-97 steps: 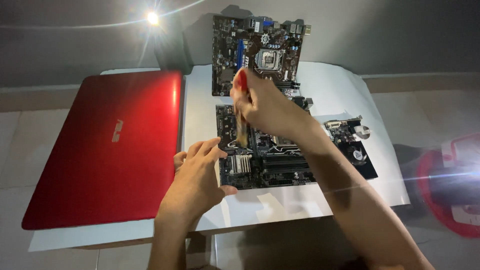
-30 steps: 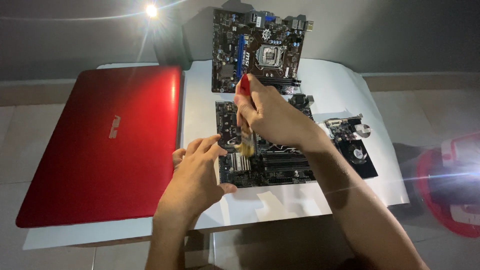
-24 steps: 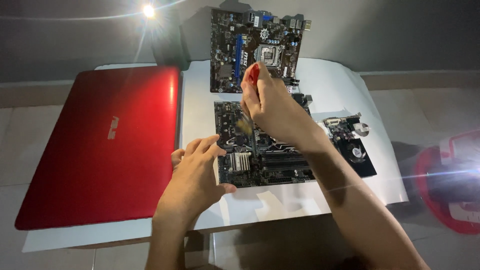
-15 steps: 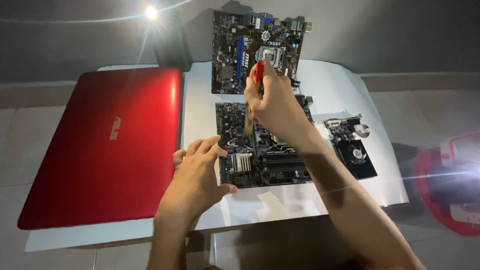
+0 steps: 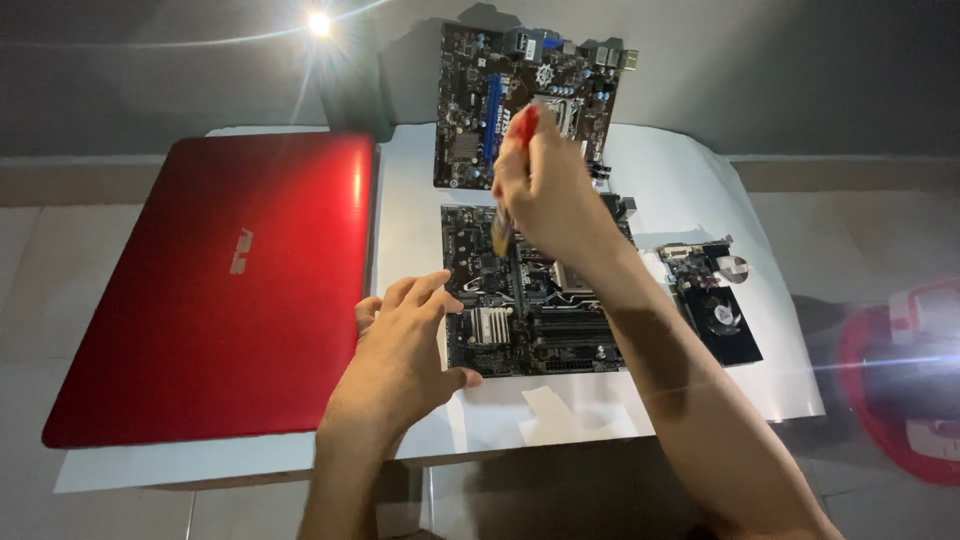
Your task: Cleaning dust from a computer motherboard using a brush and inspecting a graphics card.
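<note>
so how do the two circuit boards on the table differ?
The near circuit board lies under both hands: the left hand steadies its left edge, and the right hand holds a red-handled brush over it. The far circuit board lies untouched, with a blue slot the near one lacks. Both are dark, flat and face up.

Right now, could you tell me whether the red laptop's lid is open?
No, the red laptop lies shut and flat on the white table, left of the left hand by the near motherboard.

makeshift home electronics repair spot: small white table point(image 5: 420, 190), bare motherboards point(image 5: 530, 290), red laptop point(image 5: 220, 290), tiled floor point(image 5: 30, 300).
</note>
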